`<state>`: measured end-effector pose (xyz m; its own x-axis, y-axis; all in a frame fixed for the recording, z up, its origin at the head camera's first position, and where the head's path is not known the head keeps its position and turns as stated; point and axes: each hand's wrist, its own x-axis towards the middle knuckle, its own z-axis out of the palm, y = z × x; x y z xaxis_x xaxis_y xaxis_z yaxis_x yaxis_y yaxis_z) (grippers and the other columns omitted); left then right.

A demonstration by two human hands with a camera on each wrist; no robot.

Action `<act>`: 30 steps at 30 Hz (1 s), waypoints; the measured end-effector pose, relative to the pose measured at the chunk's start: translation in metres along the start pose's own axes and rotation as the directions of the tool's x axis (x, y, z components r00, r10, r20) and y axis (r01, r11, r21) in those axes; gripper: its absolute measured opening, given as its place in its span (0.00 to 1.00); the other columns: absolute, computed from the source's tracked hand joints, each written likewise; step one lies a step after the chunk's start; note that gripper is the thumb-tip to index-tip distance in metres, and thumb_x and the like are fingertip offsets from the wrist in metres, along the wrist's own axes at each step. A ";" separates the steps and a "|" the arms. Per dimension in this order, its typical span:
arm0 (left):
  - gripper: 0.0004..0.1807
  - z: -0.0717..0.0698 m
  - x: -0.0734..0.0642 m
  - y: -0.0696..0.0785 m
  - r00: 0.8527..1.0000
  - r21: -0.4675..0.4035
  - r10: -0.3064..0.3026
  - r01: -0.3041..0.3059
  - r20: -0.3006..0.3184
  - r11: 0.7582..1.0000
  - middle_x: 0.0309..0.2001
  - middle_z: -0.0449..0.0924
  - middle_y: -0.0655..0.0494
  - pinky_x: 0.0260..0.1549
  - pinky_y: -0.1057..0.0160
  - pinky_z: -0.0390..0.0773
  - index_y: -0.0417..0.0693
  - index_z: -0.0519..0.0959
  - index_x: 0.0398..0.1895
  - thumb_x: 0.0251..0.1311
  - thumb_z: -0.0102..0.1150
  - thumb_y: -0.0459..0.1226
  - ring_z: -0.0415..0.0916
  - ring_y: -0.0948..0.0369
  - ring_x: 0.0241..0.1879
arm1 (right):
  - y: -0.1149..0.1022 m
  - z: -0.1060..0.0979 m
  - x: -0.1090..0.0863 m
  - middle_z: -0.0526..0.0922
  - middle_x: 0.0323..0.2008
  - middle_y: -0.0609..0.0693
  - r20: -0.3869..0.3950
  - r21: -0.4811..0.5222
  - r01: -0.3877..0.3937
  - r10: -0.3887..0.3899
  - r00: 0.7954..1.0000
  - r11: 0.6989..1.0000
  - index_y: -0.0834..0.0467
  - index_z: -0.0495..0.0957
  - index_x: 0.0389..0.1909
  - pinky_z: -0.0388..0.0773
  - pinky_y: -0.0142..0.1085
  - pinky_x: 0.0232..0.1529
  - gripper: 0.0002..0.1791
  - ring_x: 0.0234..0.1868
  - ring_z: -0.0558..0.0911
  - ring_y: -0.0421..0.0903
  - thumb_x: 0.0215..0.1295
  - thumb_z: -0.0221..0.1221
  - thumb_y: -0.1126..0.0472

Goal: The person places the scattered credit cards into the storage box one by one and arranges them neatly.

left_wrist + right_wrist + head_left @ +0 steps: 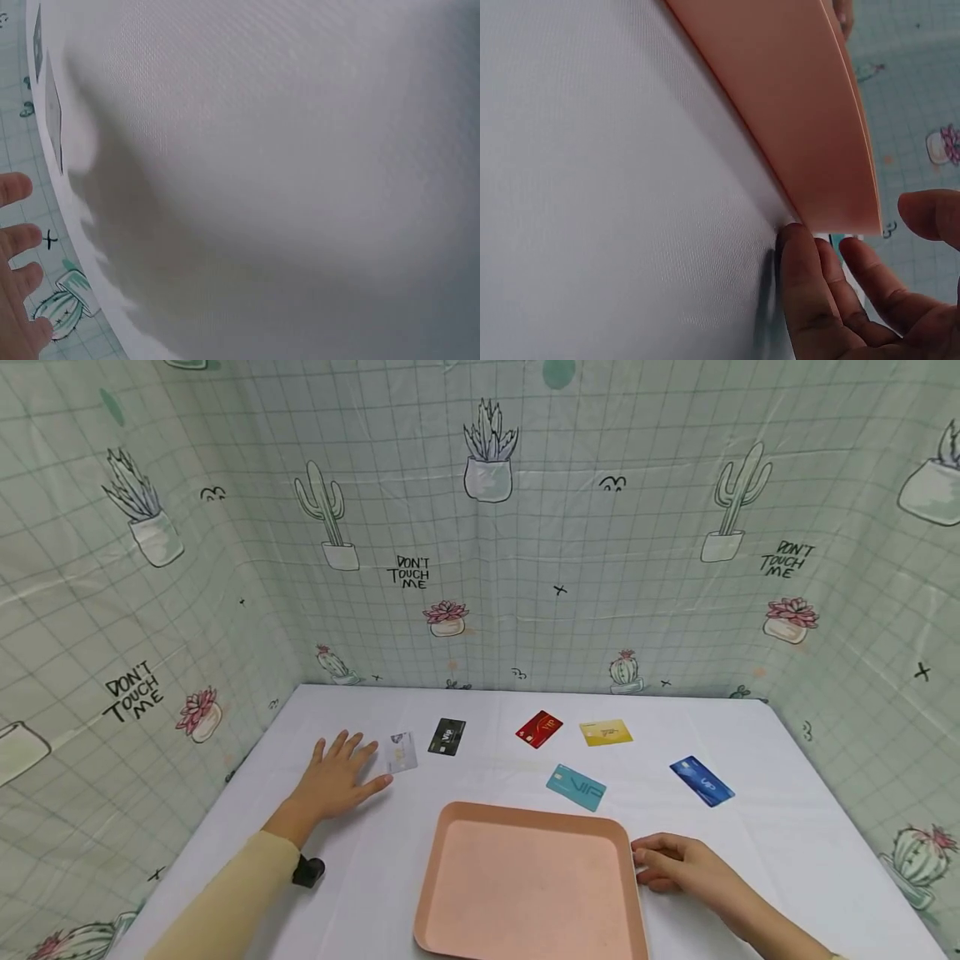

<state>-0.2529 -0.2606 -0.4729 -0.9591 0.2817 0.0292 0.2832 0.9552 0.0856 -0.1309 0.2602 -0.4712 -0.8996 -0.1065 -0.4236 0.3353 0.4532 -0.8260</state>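
A pink-orange tray (528,893) is lying nearest me on the white counter (367,902), its bare inside facing up. At its right side a person's right hand (678,864) is resting with fingers loosely bent against the outer wall; the thumb is standing apart from them, so this grip is not clamping the rim. On the other side a cream sleeve (232,893) is reaching in, a small black object (307,871) showing at the wrist. The left hand (337,781) is hovering palm down over the counter, its grip spread wide, fingers apart and holding nothing. Beyond the tray, six cards are lying scattered: a teal card (577,787) near its far rim, a blue card (702,781) off to the right, and a pale card (401,752) just beside the left fingertips. Farther back, a black card (447,737), a red card (539,729) and a yellow card (606,732) are forming a loose row from left to right. Behind everything, a pale green checked cloth (525,543) is hanging, printed with potted cacti and "Don't touch me".
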 end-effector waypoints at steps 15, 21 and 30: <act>0.41 -0.003 0.004 0.008 0.997 -0.028 0.055 -0.054 0.048 0.998 0.73 0.65 0.33 0.69 0.35 0.65 0.38 0.71 0.72 0.71 0.51 0.62 0.61 0.35 0.74 | -0.002 0.016 -0.006 0.81 0.53 0.60 0.031 0.120 -0.020 0.016 0.999 0.993 0.70 0.60 0.73 0.87 0.47 0.42 0.39 0.46 0.86 0.49 0.73 0.63 0.53; 0.44 0.001 0.005 0.015 0.995 -0.136 0.043 -0.030 0.092 0.990 0.74 0.63 0.30 0.67 0.35 0.67 0.35 0.67 0.74 0.71 0.51 0.62 0.62 0.34 0.73 | 0.001 0.014 -0.009 0.79 0.55 0.61 0.057 0.142 -0.002 -0.006 0.998 0.990 0.71 0.59 0.74 0.87 0.46 0.42 0.38 0.47 0.86 0.49 0.70 0.64 0.59; 0.43 -0.003 0.023 0.017 0.978 -0.150 0.024 0.008 0.210 0.989 0.79 0.52 0.29 0.73 0.38 0.60 0.32 0.54 0.80 0.74 0.59 0.47 0.55 0.34 0.76 | 0.003 0.012 -0.007 0.80 0.56 0.61 0.070 0.163 -0.001 -0.011 0.997 0.987 0.70 0.58 0.75 0.87 0.47 0.43 0.39 0.49 0.86 0.50 0.71 0.64 0.59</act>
<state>-0.2700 -0.2386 -0.4679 -0.9316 0.3169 -0.1780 0.2727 0.9332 0.2339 -0.1202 0.2517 -0.4758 -0.8812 -0.1731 -0.4399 0.3773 0.3032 -0.8751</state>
